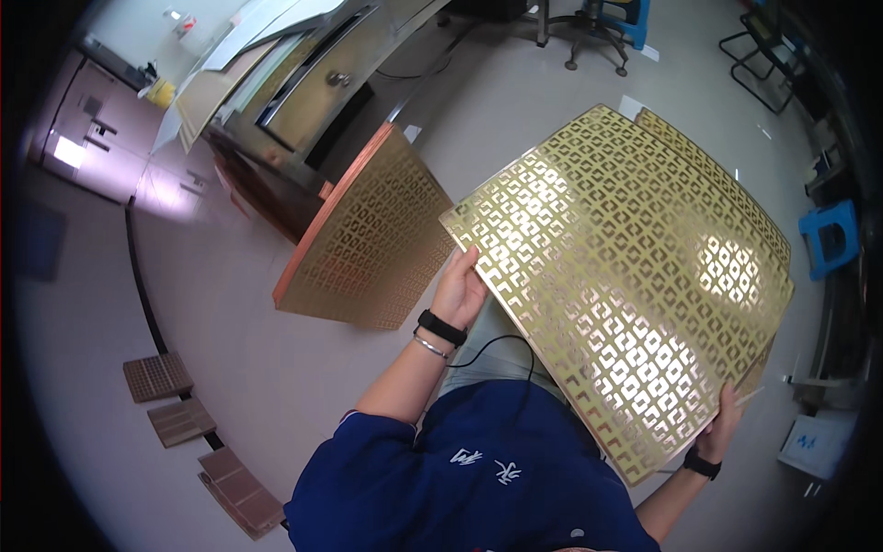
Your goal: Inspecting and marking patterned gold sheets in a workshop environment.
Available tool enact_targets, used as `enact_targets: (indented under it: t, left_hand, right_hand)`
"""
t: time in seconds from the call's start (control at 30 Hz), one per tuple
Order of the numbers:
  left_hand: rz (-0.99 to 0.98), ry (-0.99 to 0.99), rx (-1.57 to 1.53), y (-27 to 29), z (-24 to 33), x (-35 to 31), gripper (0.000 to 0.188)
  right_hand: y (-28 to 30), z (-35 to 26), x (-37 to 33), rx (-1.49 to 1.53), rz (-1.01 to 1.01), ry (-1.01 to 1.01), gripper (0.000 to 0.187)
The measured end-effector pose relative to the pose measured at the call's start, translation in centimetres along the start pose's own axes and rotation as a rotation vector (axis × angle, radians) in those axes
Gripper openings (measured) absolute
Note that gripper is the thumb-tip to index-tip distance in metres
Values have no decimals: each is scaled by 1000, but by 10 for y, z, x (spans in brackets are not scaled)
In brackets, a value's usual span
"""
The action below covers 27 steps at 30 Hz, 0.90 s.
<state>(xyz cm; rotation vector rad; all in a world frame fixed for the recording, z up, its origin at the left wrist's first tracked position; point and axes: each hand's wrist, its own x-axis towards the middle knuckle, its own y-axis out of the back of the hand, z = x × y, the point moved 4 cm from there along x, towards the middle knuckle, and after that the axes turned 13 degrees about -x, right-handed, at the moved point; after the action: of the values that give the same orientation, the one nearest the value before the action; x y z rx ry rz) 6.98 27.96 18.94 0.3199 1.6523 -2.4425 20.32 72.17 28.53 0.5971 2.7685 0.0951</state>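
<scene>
A large yellow-green circuit board panel, covered with a repeating pattern of shiny metallic shapes, is held tilted in front of my body. My left hand is closed on its left edge, thumb on the upper face and the other fingers mostly hidden beneath. At the lower right my right hand grips the opposite edge, fingers partly hidden. Past the held panel's far edge shows the strip of another patterned panel. Left of my left hand, a stack of similar copper-edged panels stands on edge, leaning.
A desk with a drawer stands at the upper left, papers on top. Several small brown boards lie along the left wall. Blue stools and a wheeled chair base stand farther off. A black cable hangs by my body.
</scene>
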Motion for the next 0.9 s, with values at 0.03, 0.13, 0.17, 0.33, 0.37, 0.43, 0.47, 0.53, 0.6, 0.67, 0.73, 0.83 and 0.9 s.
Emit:
enact_targets:
  t: [0.03, 0.13, 0.17, 0.33, 0.37, 0.43, 0.47, 0.53, 0.6, 0.67, 0.73, 0.83, 0.9]
  left_hand:
    - [38, 21, -67, 14, 4, 0, 35]
    - [129, 8, -208, 46, 15, -13, 36]
    - [107, -30, -268, 54, 16, -19, 37]
    - [165, 15, -371, 96, 9, -78, 37]
    - [203, 25, -435, 112, 7, -87, 35]
    - [281, -1, -519, 155, 9, -99, 32]
    - [356, -18, -594, 179, 8, -105, 30]
    - [401, -15, -617, 210, 12, -114, 27]
    - [589, -3, -452, 240, 16, -123, 26]
    - [616, 30, -381, 268, 20, -132, 24]
    - [668, 56, -260, 299, 22, -136, 22]
    - [672, -157, -239, 354, 44, -134, 23]
    - [468, -420, -271, 391, 73, -135, 24]
  right_hand:
    - [-26, -30, -3, 37, -12, 64, 35]
    - [-92, -70, 6, 92, 136, 107, 34]
    - [-113, -77, 11, 59, 25, 111, 30]
    - [-229, -85, 18, -264, -497, 78, 26]
    - [-251, -82, 18, -343, -542, 99, 27]
    - [-290, -67, 16, -480, -632, 121, 29]
    - [-307, -55, 15, -542, -674, 119, 31]
    - [-335, -32, 7, -617, -750, 60, 33]
    - [-360, -8, -6, -656, -817, 41, 35]
    - [-379, 8, -22, -725, -878, 63, 34]
    - [-390, 18, -39, -579, -1002, 18, 31]
    - [-395, 7, -53, -567, -1095, 20, 32]
    - [-389, -9, -59, -593, -1241, 74, 38]
